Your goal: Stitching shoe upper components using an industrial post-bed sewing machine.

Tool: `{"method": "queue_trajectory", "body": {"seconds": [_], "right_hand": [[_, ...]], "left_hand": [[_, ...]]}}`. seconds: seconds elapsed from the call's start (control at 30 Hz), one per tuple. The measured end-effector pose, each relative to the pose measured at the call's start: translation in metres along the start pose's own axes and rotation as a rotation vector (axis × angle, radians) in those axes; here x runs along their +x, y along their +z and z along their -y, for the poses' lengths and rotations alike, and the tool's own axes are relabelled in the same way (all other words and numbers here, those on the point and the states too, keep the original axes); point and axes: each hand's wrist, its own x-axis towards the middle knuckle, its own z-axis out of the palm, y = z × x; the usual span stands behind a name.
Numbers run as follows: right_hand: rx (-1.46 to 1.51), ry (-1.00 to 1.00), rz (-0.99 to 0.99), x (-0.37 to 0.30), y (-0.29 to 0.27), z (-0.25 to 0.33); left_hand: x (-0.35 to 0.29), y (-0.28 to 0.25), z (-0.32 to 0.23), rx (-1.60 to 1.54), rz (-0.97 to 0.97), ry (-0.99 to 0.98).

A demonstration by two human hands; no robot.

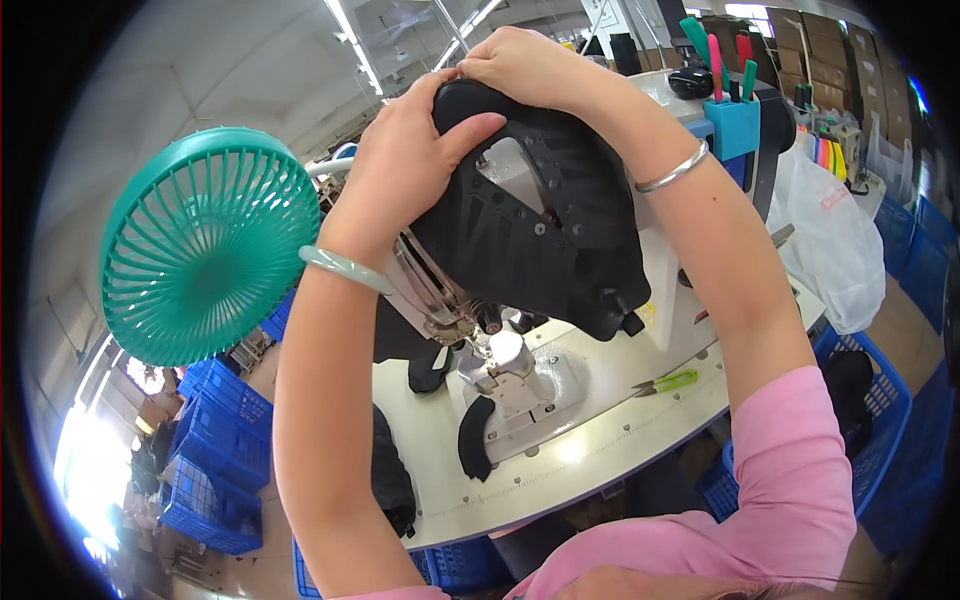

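Note:
A black sewn fabric piece [570, 265] is held up in front of a sewing machine [505, 365]. It has small round metal fittings and a slot-like opening through which something white shows. My left hand [405, 150] is closed on its top left edge, thumb across the front face, fingers mostly behind. At the top edge my right hand [515, 65] pinches the piece, its fingertips beside those of the left. The machine's needle area is partly covered by the piece. A curved black strip [475, 440] rests on the table near the machine's base.
Green-handled thread snips [668, 382] lie on the white table [590, 455]. A green fan [210, 245] stands close to my left forearm. At the right are a blue tool holder [733, 125], a white plastic bag [830, 235] and a blue basket [885, 420]. Blue crates [215, 500] stand at the left.

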Motion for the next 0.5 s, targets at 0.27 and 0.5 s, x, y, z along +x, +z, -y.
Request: {"method": "queue_trajectory", "body": {"seconds": [0.27, 0.5], "right_hand": [[-0.129, -0.021, 0.031, 0.012, 0.005, -0.006], [-0.111, -0.037, -0.009, -0.002, 0.004, 0.01]], "left_hand": [[-0.002, 0.0, 0.002, -0.1, 0.055, -0.079], [-0.011, -0.001, 0.006, -0.094, 0.045, -0.1]]}}
